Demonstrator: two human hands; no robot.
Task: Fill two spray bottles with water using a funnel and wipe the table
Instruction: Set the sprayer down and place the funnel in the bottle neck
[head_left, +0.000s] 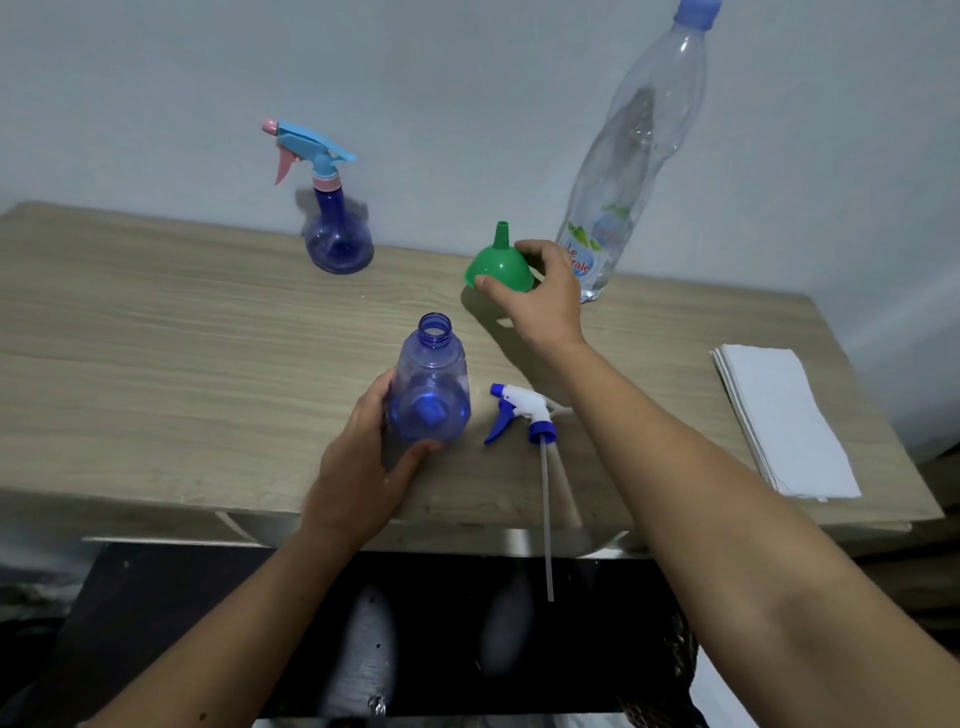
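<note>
— Hands?
— Your left hand (363, 457) wraps the uncapped blue plastic spray bottle (430, 384) standing near the wooden table (156, 332) edge.
— And the right?
— Your right hand (540, 296) pinches the upturned green plastic funnel (498, 265) — beside the tall clear water bottle (639, 150).

The bench (156, 322) looks like pale wood-grain laminate, matt, with fine streaks running left to right. The open spray bottle (431, 384) near the middle is translucent blue plastic, glossy and smooth, as is the far spray bottle (337, 239) with its opaque pink and light-blue plastic trigger head. The funnel (498, 265) is shiny green plastic. The tall water bottle (639, 156) at far right is clear, thin, glossy plastic. The loose trigger head (524, 413) is smooth white and blue plastic. The folded cloth (784, 421) at right looks soft, matt white.
</note>
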